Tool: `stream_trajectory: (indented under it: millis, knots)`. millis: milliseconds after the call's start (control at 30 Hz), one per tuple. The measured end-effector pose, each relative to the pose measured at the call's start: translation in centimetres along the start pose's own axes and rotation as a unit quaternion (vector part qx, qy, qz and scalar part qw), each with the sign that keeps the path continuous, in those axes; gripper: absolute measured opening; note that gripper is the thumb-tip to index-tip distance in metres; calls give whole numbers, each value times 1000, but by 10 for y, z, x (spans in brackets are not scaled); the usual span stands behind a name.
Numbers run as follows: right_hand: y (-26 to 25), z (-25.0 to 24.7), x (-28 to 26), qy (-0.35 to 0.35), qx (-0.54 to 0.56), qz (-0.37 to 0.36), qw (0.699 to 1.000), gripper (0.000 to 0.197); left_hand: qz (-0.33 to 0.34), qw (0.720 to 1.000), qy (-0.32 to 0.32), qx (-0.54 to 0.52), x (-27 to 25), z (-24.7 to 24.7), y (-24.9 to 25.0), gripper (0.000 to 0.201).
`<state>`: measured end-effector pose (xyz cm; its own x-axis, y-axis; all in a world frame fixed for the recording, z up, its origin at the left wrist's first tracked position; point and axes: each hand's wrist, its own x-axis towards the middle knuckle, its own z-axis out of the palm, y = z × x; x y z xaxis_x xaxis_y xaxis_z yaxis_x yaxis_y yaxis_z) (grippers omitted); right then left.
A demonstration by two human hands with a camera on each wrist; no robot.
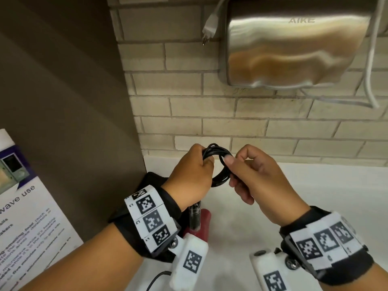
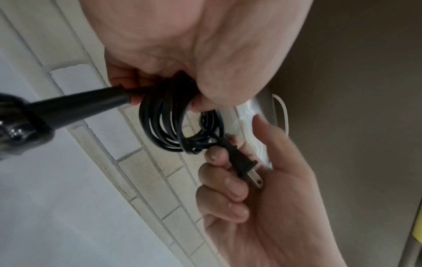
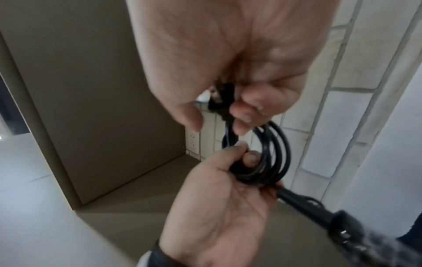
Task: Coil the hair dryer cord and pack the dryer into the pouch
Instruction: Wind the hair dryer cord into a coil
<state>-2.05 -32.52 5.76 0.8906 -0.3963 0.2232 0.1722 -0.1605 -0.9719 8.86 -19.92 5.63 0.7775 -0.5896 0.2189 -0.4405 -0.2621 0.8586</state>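
The left hand [image 1: 190,175] gripped a bundle of black hair dryer cord [image 1: 219,164], wound into several loops, its fingers and thumb curled round one side of the coil above a white countertop [image 1: 315,190]. The right hand [image 1: 257,181] pinched the far side of the same coil; in the left wrist view its fingers [image 2: 222,178] were curled round the two-pronged plug [image 2: 245,167] at the cord's free end, the thumb held straight beside it. From the left fist the cord's thick strain relief [image 2: 80,106] ran down to the hair dryer [image 1: 197,219] (dark red with a black handle section, mostly hidden beneath the left wrist in the head view), which hung or rested below the hand; I could not tell whether it touched the counter. Whether a pouch was in view I could not tell.

Behind the hands stood a pale brick-tiled wall [image 1: 210,114] carrying a stainless steel hand dryer [image 1: 294,45] marked AIKE, with a white plug [image 1: 210,26] dangling loose at its left. A brown panel [image 1: 73,101] met the wall on the left, and a printed notice about microwave use [image 1: 31,217] leaned at the lower left. A wall socket [image 3: 193,142] showed in the corner in the right wrist view.
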Motion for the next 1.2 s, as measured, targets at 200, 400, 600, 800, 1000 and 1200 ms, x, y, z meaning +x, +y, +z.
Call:
stream_trajectory:
  millis: [200,400,600,800,1000,1200]
  knots:
    - [-16,2,-10,-76,-134,-15,988,21,-36,997,-45,-46,8,-16,-13,11]
    - [-27,-25,-24,-192,-206,-31,959,27,-32,986,-144,-82,-1,-44,-28,7]
    - [-26,-64,-7,-177,-228,-49,956,20,-33,983,-149,-105,-4,-51,-26,6]
    - [32,-39,15,48,-305,-129,943,23,-43,985,-88,-138,-2,-25,-19,10]
    - [60,5,17,78,-5,26,997,10,-48,980,-76,-179,-1,-13,-21,18]
    - [40,10,5,12,253,53,966,24,-30,985,-63,-160,-2,-7,-21,13]
